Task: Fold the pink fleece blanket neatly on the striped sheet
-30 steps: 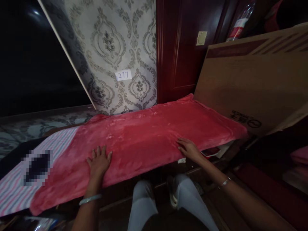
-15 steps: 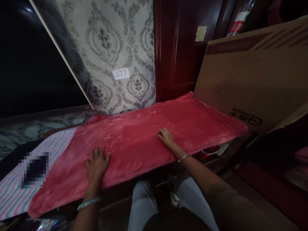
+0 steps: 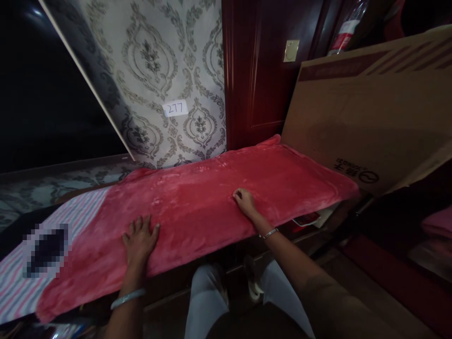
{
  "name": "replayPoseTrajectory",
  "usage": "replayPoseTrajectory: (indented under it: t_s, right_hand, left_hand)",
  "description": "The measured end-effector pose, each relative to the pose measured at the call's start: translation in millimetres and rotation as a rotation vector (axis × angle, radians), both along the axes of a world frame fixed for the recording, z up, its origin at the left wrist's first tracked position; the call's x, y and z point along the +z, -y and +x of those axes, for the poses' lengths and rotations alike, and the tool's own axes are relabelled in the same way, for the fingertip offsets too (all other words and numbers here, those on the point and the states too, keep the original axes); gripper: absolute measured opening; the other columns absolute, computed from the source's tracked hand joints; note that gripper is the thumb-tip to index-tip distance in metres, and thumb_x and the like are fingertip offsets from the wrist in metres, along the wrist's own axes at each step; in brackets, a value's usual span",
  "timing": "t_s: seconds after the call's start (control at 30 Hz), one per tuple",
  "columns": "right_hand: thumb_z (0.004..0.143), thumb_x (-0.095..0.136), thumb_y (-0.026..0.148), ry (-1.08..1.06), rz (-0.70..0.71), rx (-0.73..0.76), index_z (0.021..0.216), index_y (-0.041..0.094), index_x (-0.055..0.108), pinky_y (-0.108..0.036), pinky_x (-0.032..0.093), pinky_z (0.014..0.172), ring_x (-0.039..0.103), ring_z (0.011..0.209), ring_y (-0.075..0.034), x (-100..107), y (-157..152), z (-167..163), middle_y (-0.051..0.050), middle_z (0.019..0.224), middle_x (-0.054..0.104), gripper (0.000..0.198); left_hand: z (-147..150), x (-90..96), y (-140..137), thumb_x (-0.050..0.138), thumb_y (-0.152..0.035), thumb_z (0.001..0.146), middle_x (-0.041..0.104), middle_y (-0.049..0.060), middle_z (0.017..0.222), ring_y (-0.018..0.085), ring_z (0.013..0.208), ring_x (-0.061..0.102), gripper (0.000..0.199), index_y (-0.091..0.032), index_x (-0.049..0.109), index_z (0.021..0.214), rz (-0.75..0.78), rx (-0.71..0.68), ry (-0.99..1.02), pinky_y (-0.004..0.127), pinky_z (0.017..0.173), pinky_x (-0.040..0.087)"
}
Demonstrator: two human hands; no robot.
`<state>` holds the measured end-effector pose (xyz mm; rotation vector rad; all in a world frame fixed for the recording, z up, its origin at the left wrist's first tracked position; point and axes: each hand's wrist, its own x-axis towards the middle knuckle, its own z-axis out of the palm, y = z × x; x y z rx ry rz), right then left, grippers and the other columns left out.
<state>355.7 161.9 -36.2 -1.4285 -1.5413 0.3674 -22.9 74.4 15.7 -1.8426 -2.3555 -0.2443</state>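
Note:
A pink plush blanket (image 3: 205, 197) lies spread along a long low surface in front of me. My left hand (image 3: 140, 238) rests flat on its left half, fingers apart, with a pale bangle on the wrist. Near the blanket's middle, my right hand (image 3: 244, 201) touches the plush with thumb and fingers drawn together in a pinch. Whether anything sits between those fingertips is too small to tell. A striped cloth (image 3: 83, 212) shows at the left end beside the blanket, with a blurred dark patch on it.
A large cardboard box (image 3: 367, 113) stands at the right end, a bottle (image 3: 344, 35) behind it. Patterned wallpaper (image 3: 151, 61) with a paper marked 277 (image 3: 175, 108) and a dark red door (image 3: 257, 70) rise behind. A dark screen (image 3: 52, 94) is at left.
The view has shifted slightly. My right hand's fingertips have drawn closer together on the blanket. My left hand stays flat in about the same place.

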Motion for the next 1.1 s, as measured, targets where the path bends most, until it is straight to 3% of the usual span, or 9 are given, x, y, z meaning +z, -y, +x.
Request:
replayPoseTrajectory:
  t_s: [0.3,0.43,0.5,0.6,0.7,0.9,1.1]
  right_hand:
    - [0.084,0.044,0.024,-0.12,0.01,-0.07,0.079,0.02,0.058,-0.028,0.045,0.066,0.058,0.068,-0.018,-7,-9,5,-0.004,0.075,0.065,0.015]
    - [0.087,0.046,0.027,-0.104,0.032,-0.054,0.089,0.019,0.062,-0.029,0.047,0.072,0.06,0.075,-0.019,-3,-4,2,-0.006,0.082,0.066,0.018]
    - [0.085,0.056,0.028,-0.036,0.055,0.014,0.096,0.019,0.066,-0.032,0.048,0.08,0.06,0.084,-0.02,2,2,-1,-0.007,0.093,0.068,0.017]
    - [0.082,0.068,0.029,0.245,0.08,0.178,0.108,0.021,0.069,-0.037,0.045,0.093,0.056,0.103,-0.023,8,12,-6,-0.009,0.11,0.065,0.028]
    - [0.087,0.066,0.031,0.451,0.043,0.246,0.117,0.023,0.07,-0.04,0.043,0.098,0.052,0.111,-0.024,13,18,-8,-0.009,0.119,0.06,0.031]
    - [0.094,0.058,0.03,0.537,-0.094,0.24,0.132,0.026,0.063,-0.043,0.041,0.102,0.049,0.122,-0.025,25,28,-9,-0.01,0.136,0.056,0.039]
    - [0.1,0.046,0.033,0.584,-0.164,0.244,0.144,0.028,0.052,-0.05,0.032,0.112,0.039,0.139,-0.027,25,61,-8,-0.007,0.152,0.047,0.045]
  left_hand:
    - [1,2.1,0,0.025,-0.046,0.098,0.036,0.019,0.158,0.038,0.146,0.027,0.063,-0.012,0.042,0.149,-0.004,-0.004,0.016,0.062,0.112,0.028]
    - [1,2.0,-1,0.027,-0.047,0.098,0.036,0.019,0.158,0.038,0.145,0.029,0.063,-0.013,0.043,0.148,0.003,-0.009,0.023,0.063,0.111,0.029]
    - [1,1.5,0,0.027,-0.047,0.098,0.036,0.019,0.158,0.037,0.146,0.029,0.062,-0.014,0.043,0.148,0.016,-0.008,0.027,0.062,0.111,0.029]
    - [1,0.7,0,0.027,-0.046,0.098,0.036,0.018,0.158,0.036,0.147,0.027,0.062,-0.015,0.042,0.149,0.013,0.001,0.031,0.062,0.112,0.027]
    - [1,0.8,1,0.028,-0.046,0.098,0.036,0.018,0.158,0.035,0.147,0.027,0.062,-0.015,0.043,0.149,0.013,0.005,0.028,0.061,0.113,0.027]
    - [0,4.1,-1,0.025,-0.046,0.097,0.036,0.018,0.158,0.036,0.146,0.029,0.063,-0.014,0.043,0.148,-0.016,0.001,0.029,0.062,0.111,0.03]
    - [-3,5.7,-5,0.014,-0.05,0.097,0.034,0.017,0.159,0.037,0.146,0.028,0.07,-0.012,0.041,0.149,-0.018,0.003,0.046,0.062,0.11,0.032]
